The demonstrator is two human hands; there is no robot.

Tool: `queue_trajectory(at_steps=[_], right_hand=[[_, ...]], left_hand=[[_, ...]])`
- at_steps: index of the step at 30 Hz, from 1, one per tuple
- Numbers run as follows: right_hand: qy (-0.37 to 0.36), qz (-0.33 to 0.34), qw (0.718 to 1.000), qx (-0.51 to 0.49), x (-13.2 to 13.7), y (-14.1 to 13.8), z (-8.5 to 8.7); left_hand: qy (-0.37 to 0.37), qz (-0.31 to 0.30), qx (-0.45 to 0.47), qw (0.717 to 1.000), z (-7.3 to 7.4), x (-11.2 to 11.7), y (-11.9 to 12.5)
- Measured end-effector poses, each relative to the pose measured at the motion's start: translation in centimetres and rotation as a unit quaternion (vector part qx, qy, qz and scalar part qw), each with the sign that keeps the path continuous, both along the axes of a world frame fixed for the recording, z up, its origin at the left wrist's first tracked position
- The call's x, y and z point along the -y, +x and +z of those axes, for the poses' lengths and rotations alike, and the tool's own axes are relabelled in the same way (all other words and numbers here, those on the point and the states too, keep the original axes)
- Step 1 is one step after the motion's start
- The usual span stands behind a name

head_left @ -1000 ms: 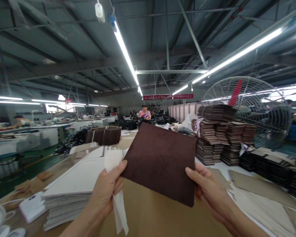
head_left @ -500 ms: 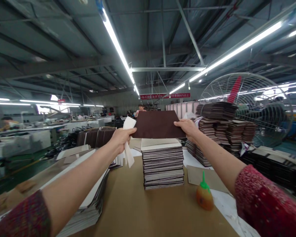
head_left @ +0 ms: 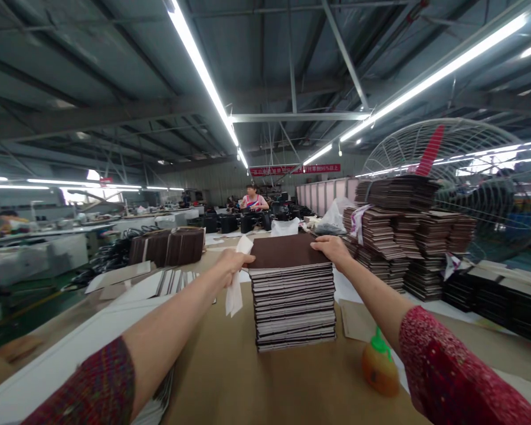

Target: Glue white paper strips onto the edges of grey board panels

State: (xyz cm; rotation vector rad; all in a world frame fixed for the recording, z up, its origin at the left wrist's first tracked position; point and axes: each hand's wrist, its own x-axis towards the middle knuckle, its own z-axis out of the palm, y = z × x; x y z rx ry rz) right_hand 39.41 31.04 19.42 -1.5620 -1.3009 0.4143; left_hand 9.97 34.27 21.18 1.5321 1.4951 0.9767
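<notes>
A dark brown panel [head_left: 283,251] lies brown side up on top of a tall stack of pale-and-brown layered panels [head_left: 294,307]. My left hand [head_left: 230,264] is closed at the panel's left edge, thumb at the corner. A white cloth [head_left: 234,298] hangs from the same hand. At the far right corner, my right hand [head_left: 334,251] grips the panel's edge between fingers and thumb; its fingertips are partly hidden. Right of the stack, a bottle of amber liquid with a green nozzle [head_left: 380,366] stands on the brown tabletop [head_left: 292,389].
More stacks of brown panels [head_left: 393,236] rise at the right, before a large caged fan [head_left: 451,159]. White sheets [head_left: 110,330] lie along the left side, with brown bundles [head_left: 168,247] beyond. A person [head_left: 254,200] sits farther back.
Both hands have lowered the brown panel from a raised, tilted position onto the stack. Its pale top is now covered. The view has tilted slightly, and the white cloth stays in my left hand.
</notes>
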Motion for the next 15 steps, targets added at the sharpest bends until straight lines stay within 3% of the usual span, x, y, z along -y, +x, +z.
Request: queue_trajectory(at_steps=[9, 15], right_hand=[[-0.029, -0.01, 0.997, 0.067, -0.5, 0.5, 0.0], [-0.03, -0.029, 0.993, 0.111, -0.1, 0.6, 0.3]], left_hand=[[0.022, 0.013, -0.025, 0.999, -0.9, -0.6, -0.1], [0.045, 0.035, 0.024, 0.998, -1.6, -1.0, -0.6]])
